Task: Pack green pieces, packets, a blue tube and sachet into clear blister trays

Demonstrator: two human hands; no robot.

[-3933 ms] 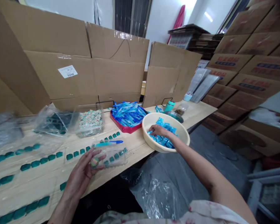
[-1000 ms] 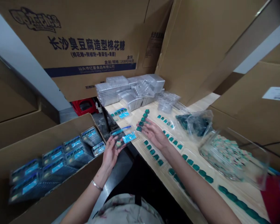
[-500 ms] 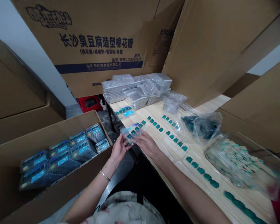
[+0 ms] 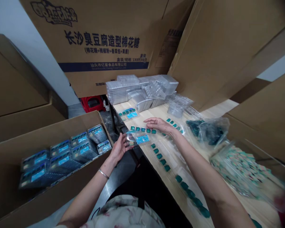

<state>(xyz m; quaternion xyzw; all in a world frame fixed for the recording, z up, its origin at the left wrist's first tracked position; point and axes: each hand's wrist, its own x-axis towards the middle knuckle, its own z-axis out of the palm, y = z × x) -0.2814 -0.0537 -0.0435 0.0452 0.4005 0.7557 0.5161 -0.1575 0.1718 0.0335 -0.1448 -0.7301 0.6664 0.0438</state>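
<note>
A clear blister pack (image 4: 142, 139) with a blue printed card and a row of dark green pieces lies at the table's near left edge. My left hand (image 4: 120, 148) is at the pack's left end with its fingers apart, palm turned toward it; light contact with the rim cannot be ruled out. Over the table, my right hand (image 4: 160, 125) is open, fingers stretched left above the pack's right end, nothing visible in it. Beneath and beyond that hand is another row of green pieces (image 4: 175, 125), partly hidden. A similar pack (image 4: 129, 113) lies farther back.
Stacked clear plastic trays (image 4: 142, 90) stand at the table's back. Nearer rows hold green pieces (image 4: 160, 157). To the right are a plastic bag (image 4: 210, 128) and a clear bin (image 4: 247, 171) of small packets. An open carton (image 4: 85, 180) at left holds stacked blue packs.
Both hands held the pack together; now it is on the table with the hands apart. My right hand moved up and right. The nearer rows of green pieces appear shifted toward me.
</note>
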